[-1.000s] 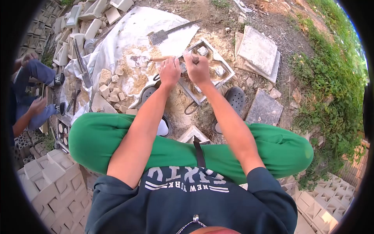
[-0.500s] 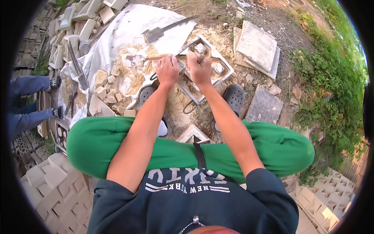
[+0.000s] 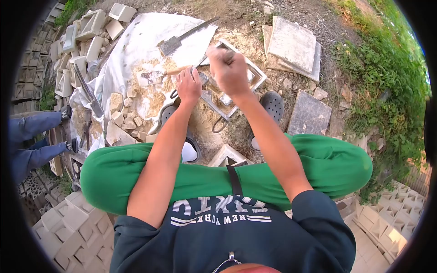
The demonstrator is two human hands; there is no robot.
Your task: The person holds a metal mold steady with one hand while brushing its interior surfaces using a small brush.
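A pale-crusted, frame-like mould [image 3: 260,74] with blocky inserts and wire loop handles lies on sandy ground between my feet. My left hand [image 3: 189,86] is at its left side, fingers bent over the edge; their exact hold is partly hidden. Just beyond those fingertips is a wooden-handled tool [image 3: 173,71] with a whitish, flat end. My right hand [image 3: 229,75] is raised over the mould in a fist. Something greyish shows at its top, too covered to name. The fist hides much of the mould's middle.
A flat metal tool [image 3: 170,44] lies on white sheeting [image 3: 150,29]. Broken chunks [image 3: 117,117] are left of the mould, stacked slabs [image 3: 291,45] to the right. Another person's legs [image 3: 36,123] are at far left. A hollow block [image 3: 227,157] sits near my knees.
My right fist has risen towards the camera, off the mould. My left hand has stayed at the mould's left side, its fingers looser. The whole view has shifted slightly.
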